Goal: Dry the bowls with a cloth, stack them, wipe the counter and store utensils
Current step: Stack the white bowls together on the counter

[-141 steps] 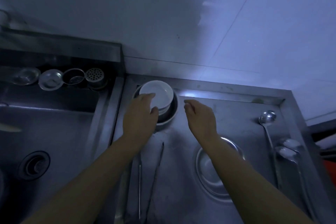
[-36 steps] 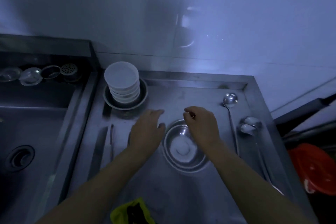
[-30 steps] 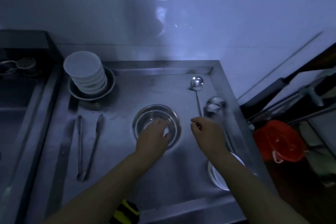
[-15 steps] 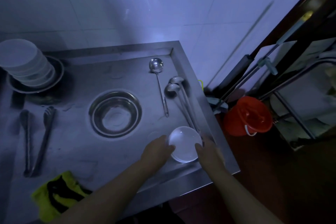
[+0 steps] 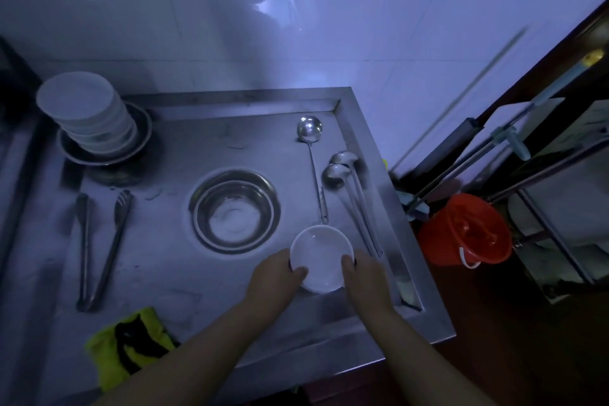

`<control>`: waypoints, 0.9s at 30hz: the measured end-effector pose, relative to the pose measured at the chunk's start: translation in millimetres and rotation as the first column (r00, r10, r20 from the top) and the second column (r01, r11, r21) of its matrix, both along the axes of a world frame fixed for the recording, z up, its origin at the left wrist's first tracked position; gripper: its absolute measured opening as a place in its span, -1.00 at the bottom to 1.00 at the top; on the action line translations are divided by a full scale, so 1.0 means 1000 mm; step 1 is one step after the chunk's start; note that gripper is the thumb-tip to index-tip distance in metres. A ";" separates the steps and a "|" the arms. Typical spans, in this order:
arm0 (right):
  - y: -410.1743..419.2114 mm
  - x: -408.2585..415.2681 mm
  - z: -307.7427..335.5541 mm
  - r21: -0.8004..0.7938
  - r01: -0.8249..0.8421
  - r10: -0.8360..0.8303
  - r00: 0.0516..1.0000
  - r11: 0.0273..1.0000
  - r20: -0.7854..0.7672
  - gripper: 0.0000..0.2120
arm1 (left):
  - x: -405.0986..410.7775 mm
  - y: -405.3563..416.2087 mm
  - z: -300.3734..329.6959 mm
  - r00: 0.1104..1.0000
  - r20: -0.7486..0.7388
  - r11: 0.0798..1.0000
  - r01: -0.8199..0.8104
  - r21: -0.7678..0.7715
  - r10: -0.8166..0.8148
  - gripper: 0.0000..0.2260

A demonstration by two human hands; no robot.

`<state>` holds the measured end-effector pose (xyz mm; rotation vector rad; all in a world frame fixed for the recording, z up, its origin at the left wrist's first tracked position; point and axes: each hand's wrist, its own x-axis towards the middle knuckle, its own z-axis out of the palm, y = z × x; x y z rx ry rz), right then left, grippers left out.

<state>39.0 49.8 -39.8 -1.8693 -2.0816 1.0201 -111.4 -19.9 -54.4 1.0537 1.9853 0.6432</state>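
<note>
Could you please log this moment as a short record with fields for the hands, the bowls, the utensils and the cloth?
hands: left hand and right hand grip one white bowl by opposite rims
stack: white bowls in a metal dish, back left of the counter
steel bowl: mid-counter, upright
utensils: tongs left; three ladles right
cloth: yellow and black, front edge, untouched
</note>
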 end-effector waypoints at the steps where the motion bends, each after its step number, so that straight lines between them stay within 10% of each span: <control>1: 0.000 -0.015 0.005 0.015 -0.020 0.020 1.000 1.000 -0.018 -0.77 | -0.013 -0.003 0.005 0.999 -0.020 1.000 -0.025 0.018 0.026 -0.80; 16: 0.014 -0.343 0.083 0.287 -0.374 0.429 0.890 0.882 -0.157 -0.68 | -0.317 -0.039 0.111 0.893 -0.203 0.903 -0.349 0.251 0.401 -0.88; 27: 0.038 -0.510 0.081 0.221 -0.259 0.316 0.904 0.940 -0.287 -0.78 | -0.464 -0.015 0.108 0.835 -0.265 0.869 -0.416 0.269 0.482 -0.86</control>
